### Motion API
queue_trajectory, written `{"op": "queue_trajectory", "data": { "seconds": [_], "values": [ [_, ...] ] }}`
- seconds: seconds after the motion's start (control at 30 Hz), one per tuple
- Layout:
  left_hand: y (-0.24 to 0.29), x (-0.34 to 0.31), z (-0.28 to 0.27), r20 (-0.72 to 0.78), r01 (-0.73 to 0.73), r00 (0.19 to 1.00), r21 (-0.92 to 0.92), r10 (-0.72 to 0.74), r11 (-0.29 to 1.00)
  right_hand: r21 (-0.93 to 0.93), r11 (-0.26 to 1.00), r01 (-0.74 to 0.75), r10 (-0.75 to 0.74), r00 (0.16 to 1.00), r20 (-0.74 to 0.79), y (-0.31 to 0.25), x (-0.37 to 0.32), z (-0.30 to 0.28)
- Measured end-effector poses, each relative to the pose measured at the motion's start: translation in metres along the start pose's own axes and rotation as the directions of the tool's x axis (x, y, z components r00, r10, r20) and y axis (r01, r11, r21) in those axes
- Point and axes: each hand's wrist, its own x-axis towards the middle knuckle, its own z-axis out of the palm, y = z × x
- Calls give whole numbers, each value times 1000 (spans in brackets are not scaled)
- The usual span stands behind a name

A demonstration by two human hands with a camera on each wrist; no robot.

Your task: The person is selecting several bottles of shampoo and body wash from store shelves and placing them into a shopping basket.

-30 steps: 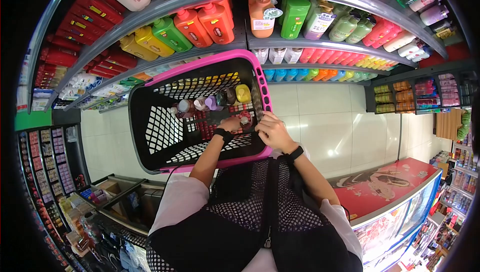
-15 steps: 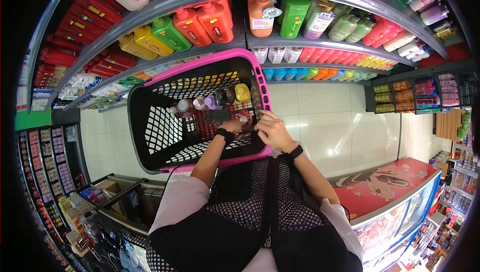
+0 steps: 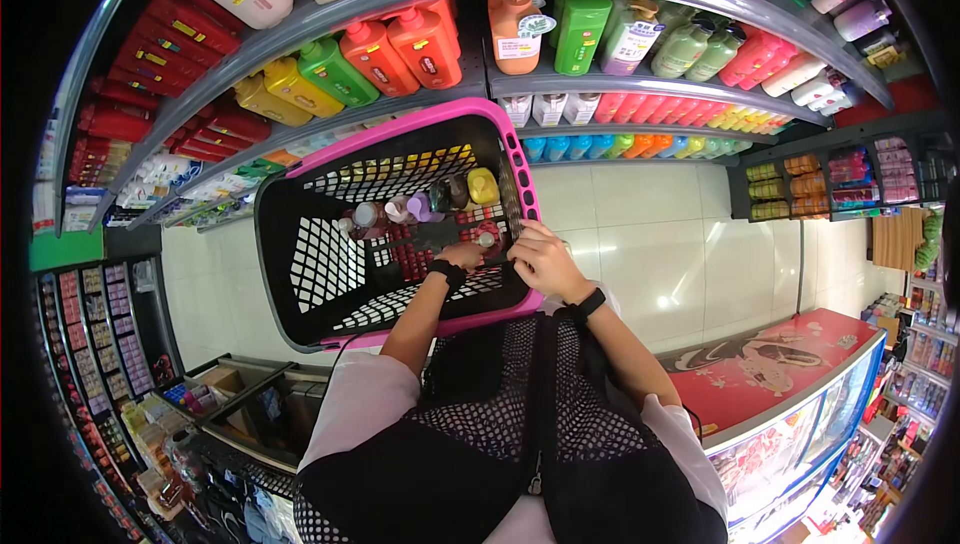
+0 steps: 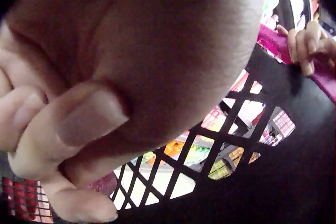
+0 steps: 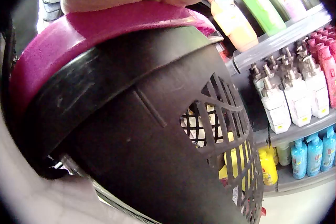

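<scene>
A black shopping basket with a pink rim (image 3: 395,131) stands in front of me, its sides cut in a lattice. Deep inside it, my left hand (image 3: 460,257) has its fingers curled at a pinkish-red bottle (image 3: 488,241) with a pale cap, near the right end wall. The left wrist view shows the bent fingers (image 4: 92,116) with a bit of pink behind them; most of the bottle is hidden. My right hand (image 3: 545,264) grips the pink rim at the basket's right end. Along the far side stand several bottles, among them a purple one (image 3: 424,208) and a yellow one (image 3: 482,186).
Shelves of shampoo-like bottles (image 3: 430,49) rise just beyond the basket. A red-topped display freezer (image 3: 770,364) stands at right, dark open bins (image 3: 270,404) at lower left. Pale tiled floor (image 3: 660,234) lies right of the basket.
My left hand has shifted very slightly towards me inside the basket, beside the pinkish bottle. The right hand stays on the rim, and the basket has hardly moved.
</scene>
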Motion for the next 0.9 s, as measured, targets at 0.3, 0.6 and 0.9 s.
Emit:
{"op": "queue_trajectory", "data": {
  "seconds": [0.3,0.6,0.9],
  "values": [
    [19,-25,-20,-187,69,980,28,-62,997,-8,1000,10,-10,1000,-4,3,3,1],
    [-11,44,29,-61,13,998,268,4,963,3,1000,15,-15,1000,-5,4,2,-2],
    [2,1,-15,-328,46,936,-252,-130,967,-1,1000,30,-30,999,-18,5,7,-2]
  ]
}}
